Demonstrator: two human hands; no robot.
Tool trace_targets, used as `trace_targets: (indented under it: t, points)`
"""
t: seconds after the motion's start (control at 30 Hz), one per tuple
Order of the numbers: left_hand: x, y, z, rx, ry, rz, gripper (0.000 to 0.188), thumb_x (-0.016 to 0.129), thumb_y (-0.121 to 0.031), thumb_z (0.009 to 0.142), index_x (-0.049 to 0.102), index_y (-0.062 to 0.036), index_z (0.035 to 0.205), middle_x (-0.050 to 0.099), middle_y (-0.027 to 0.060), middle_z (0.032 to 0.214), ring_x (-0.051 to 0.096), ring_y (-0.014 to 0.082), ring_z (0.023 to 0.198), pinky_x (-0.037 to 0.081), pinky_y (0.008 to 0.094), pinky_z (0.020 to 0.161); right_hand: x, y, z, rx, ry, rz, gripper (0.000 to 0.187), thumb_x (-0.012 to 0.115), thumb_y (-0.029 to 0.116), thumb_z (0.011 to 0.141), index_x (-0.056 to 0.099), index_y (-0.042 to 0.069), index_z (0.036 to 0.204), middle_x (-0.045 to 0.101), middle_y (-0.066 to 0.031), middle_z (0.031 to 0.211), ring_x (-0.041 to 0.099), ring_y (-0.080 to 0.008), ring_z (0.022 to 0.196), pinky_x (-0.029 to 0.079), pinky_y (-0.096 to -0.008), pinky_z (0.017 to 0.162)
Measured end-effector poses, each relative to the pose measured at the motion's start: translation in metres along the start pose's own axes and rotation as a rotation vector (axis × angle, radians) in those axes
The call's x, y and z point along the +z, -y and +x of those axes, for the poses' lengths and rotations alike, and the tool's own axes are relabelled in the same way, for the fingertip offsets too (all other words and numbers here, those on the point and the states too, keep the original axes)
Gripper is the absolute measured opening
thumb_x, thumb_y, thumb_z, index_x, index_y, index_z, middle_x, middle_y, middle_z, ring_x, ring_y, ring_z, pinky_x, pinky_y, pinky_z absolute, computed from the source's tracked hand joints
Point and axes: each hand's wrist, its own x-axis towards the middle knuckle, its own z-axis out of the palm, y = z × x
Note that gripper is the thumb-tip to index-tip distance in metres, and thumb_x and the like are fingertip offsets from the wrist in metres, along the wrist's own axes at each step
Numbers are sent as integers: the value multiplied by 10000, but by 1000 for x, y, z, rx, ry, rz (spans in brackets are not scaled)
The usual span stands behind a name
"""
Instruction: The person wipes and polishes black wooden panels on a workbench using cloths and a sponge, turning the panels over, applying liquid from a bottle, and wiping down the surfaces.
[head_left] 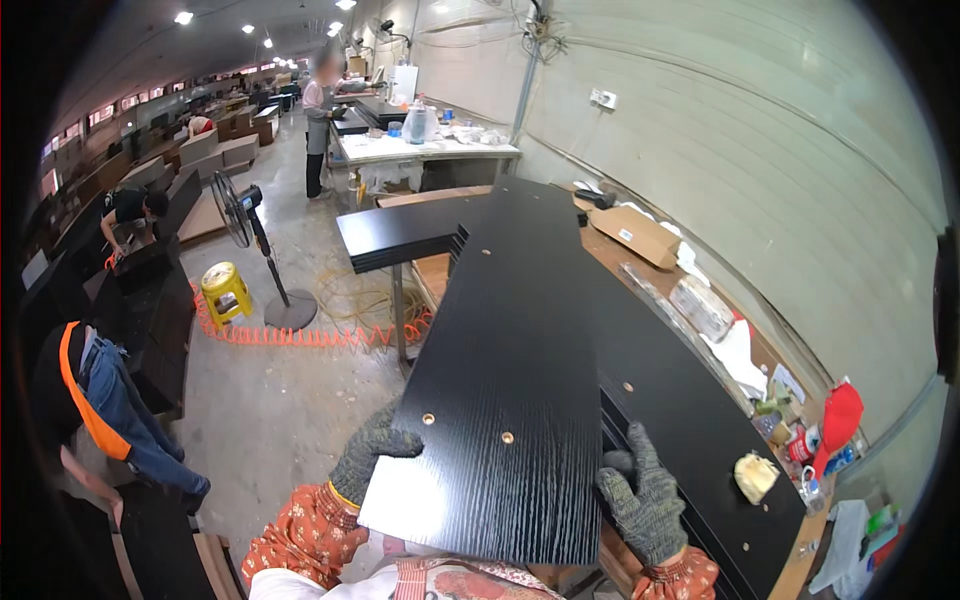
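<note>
I saw the left hand's (374, 455) grip closed on the board (505, 350) at the frame's centre, the right hand (645, 503) spread open by its edge, so a one-sided slip could have scuffed the stack (685, 400) at right.

- Left: open air above the grey concrete floor (250, 400), between the long black wood-grained panel (505, 350) and the black pedestal fan (264, 240); passable.
- Right: stacked black boards (695, 420) bar downward passage; a crumpled cream-coloured wad (755, 479) sits on top.
- Far right: brown cardboard box (634, 236) obstructs strip along pale wall (740, 150).
- Floor: coiled orange hose (290, 338) near the fan.
</note>
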Motion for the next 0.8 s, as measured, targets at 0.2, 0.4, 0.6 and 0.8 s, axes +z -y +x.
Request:
trace_targets:
  t: [0.2, 0.4, 0.6, 0.8]
  points:
    - [-56, -76, 22, -79, 67, -54, 726, 635, -14, 755, 404, -2, 1444, 546, 143, 1367, 550, 257, 1228, 399, 368, 1073, 115, 28, 77, 219, 94, 972, 637, 685, 170, 816, 461, -84, 1356, 659, -163, 1086, 677, -247, 934, 554, -356, 845]
    - [-145, -153, 60, -136, 121, -29, 734, 654, -41, 734, 411, 35, 1423, 554, 165, 1344, 574, 263, 1193, 428, 369, 1053, 196, 81, 136, 132, 24, 1179, 475, 629, 100, 811, 536, -89, 1236, 646, -190, 1104, 676, -255, 949, 578, -362, 826]
    - [-192, -223, 122, -129, 83, -67, 659, 637, -58, 726, 471, 88, 1346, 625, 189, 1212, 644, 264, 1070, 488, 366, 999, 243, 132, 208, 23, 44, 1227, 500, 654, 128, 807, 526, -83, 1242, 639, -189, 1109, 662, -273, 976, 556, -361, 855]
    - [-335, -269, 216, 26, -25, -58, 633, 634, -48, 725, 487, 98, 1323, 634, 206, 1182, 657, 275, 1032, 517, 369, 960, 309, 162, 303, -25, 48, 1240, 469, 661, 106, 812, 540, -50, 1238, 643, -145, 1095, 654, -216, 924, 539, -315, 823]
